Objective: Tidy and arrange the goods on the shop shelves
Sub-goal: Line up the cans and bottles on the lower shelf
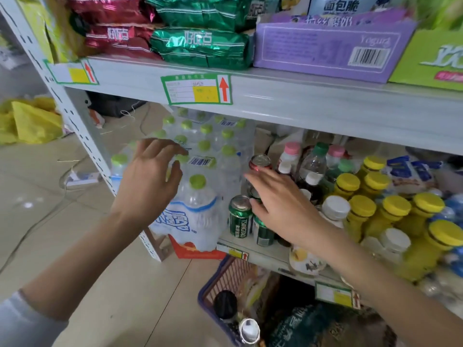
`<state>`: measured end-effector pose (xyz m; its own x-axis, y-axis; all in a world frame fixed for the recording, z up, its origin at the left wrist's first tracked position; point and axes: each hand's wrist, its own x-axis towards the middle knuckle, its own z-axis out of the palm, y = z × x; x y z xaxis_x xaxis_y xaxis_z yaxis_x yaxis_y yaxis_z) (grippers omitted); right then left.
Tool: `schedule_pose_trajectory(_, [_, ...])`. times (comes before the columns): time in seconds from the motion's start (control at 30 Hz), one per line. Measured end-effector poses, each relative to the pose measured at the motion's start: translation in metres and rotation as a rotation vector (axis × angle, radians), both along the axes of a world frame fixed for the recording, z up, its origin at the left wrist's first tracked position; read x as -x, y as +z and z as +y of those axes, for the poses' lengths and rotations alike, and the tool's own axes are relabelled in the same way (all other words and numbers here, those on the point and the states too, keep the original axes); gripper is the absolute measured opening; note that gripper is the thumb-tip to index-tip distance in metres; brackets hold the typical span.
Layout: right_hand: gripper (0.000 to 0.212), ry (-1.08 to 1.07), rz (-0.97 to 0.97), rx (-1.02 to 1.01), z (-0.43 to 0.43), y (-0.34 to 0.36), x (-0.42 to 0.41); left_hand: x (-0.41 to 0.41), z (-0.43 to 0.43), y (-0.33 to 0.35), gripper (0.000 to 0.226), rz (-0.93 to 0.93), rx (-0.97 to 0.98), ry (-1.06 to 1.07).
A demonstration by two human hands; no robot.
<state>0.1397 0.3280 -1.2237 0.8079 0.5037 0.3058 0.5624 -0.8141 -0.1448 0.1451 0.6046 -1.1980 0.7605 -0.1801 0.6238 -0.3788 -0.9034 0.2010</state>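
We see our left hand (pixel 152 176) spread loosely, holding nothing, over the shrink-wrapped pack of water bottles (pixel 208 151), clear with lime-green caps, at the lower shelf's (pixel 270 256) left end. Our right hand (pixel 278 204), fingers straight, touches 2 green cans (pixel 240 216) just beside the pack.

Cans (pixel 240 214) (packed, it seems) wedge between water pack (pixel 200 216), bottles (pixel 362 206).
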Motion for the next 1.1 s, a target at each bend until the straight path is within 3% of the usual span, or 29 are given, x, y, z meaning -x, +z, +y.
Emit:
schedule_pose_trajectory(0.1, [0.029, -0.086, -0.024, 0.014, -0.026, 0.003, -0.003, 0.005, -0.035, -0.003, 0.024, -0.027, -0.025, -0.126])
schedule_pose_trajectory(0.27, [0.018, -0.085, -0.090, 0.062, -0.021, 0.014, 0.006, 0.010, -0.087, -0.022, 0.024, 0.026, -0.075, -0.307])
schedule_pose_trajectory(0.47, [0.006, -0.092, -0.167, 0.084, -0.006, 0.016, 0.027, 0.007, -0.126, -0.055, 0.052, 0.365, -0.095, -0.267])
schedule_pose_trajectory(0.53, [0.010, -0.149, -0.154, 0.112, 0.003, 0.022, 0.037, 0.004, -0.134, -0.060, 0.061, 0.512, -0.228, -0.171])
schedule_pose_trajectory(0.63, [0.019, -0.230, 0.027, 0.208, 0.016, 0.025, 0.052, -0.008, -0.140, -0.073, 0.074, 0.686, -0.383, -0.025])
schedule_pose_trajectory(0.77, [0.018, -0.117, 0.293, 0.291, 0.017, 0.006, 0.063, -0.029, -0.146, -0.099, 0.071, 0.651, -0.444, 0.102])
schedule_pose_trajectory(0.87, [0.028, -0.102, 0.499, 0.407, 0.011, -0.016, 0.065, -0.031, -0.145, -0.098, 0.089, 0.630, -0.427, 0.078])
schedule_pose_trajectory(1.0, [0.023, -0.091, 0.569, 0.535, 0.005, -0.039, 0.067, -0.025, -0.136, -0.093, 0.101, 0.696, -0.376, 0.040])
schedule_pose_trajectory(1.1, [0.026, -0.053, 0.605, 0.540, 0.005, -0.047, 0.072, -0.013, -0.132, -0.096, 0.089, 0.685, -0.375, 0.042])
